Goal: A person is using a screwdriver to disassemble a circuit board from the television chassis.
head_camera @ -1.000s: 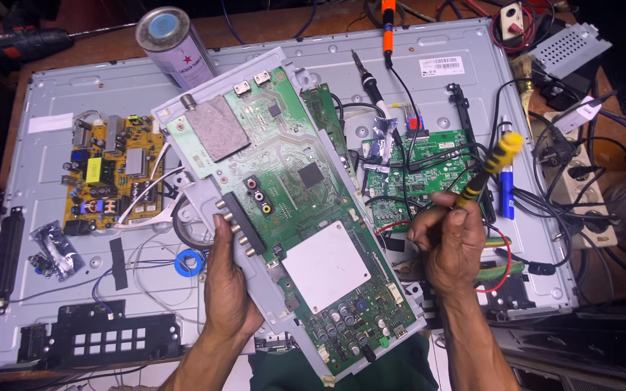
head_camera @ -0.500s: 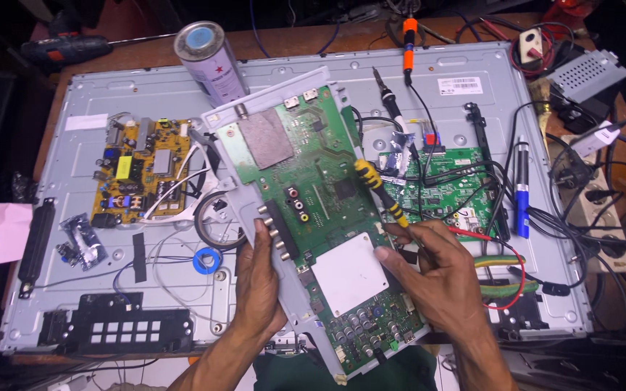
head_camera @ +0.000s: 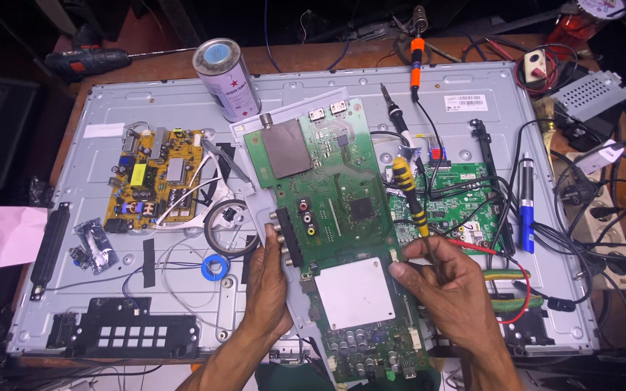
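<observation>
Nearest, the left hand (head_camera: 269,282) grips the left edge of the green board (head_camera: 335,239), fingers (head_camera: 273,235) curled over its black connector block and the pale plastic frame under it, so the board is propped at a slant above the grey panel (head_camera: 146,112) instead of sitting fastened to it. At the board's right edge the right hand (head_camera: 447,286) is clenched around the screwdriver (head_camera: 409,195), whose yellow and black handle points away and up; its tip is hidden by the hand, so I cannot tell what it touches. By the look of it the board is already loose from the panel and being worked on in the hand; no screws show in its corners, and whether any cable still joins it I cannot tell. Just right of the board a smaller green board (head_camera: 465,199) lies under a tangle of wires, with a blue pen-shaped tool (head_camera: 527,206) beyond it. To the left lie a blue tape roll (head_camera: 212,268) and a yellow power board (head_camera: 155,177), still mounted on the panel. Further off, a can (head_camera: 226,80) stands at the panel's far edge, a soldering iron (head_camera: 398,119) with an orange-handled tool behind it, and a drill (head_camera: 85,59) lies on the table at far left.
</observation>
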